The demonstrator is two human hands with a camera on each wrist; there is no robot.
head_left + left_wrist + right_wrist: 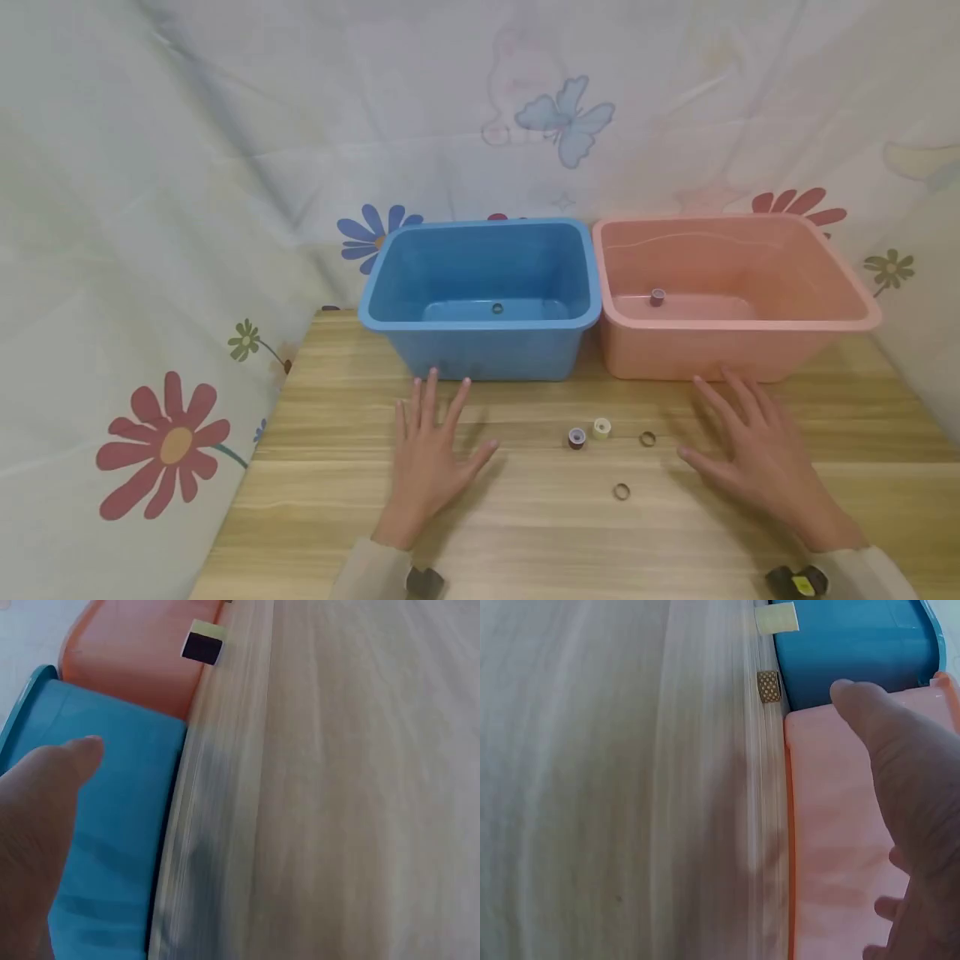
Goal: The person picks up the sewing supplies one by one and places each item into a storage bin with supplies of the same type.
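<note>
Spreading my left hand (429, 467) and right hand (759, 454), both empty.
I judge the work partly done: one ring (498, 312) inside the blue bin (487, 354), one spool (657, 298) inside the pink bin (705, 354); dark spool (576, 440), pale spool (602, 430), far ring (648, 444) and near ring (622, 497) await on the surface (540, 550).

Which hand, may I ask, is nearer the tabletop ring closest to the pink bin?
The right hand, just right of the ring; the left hand is farther, on its left.

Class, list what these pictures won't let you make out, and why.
- Head view: near floor of the blue bin, hidden by its front wall.
- Head view: any markings on the ring inside it, too small.
- Left wrist view: part of the left hand, cut off by the left edge.
</note>
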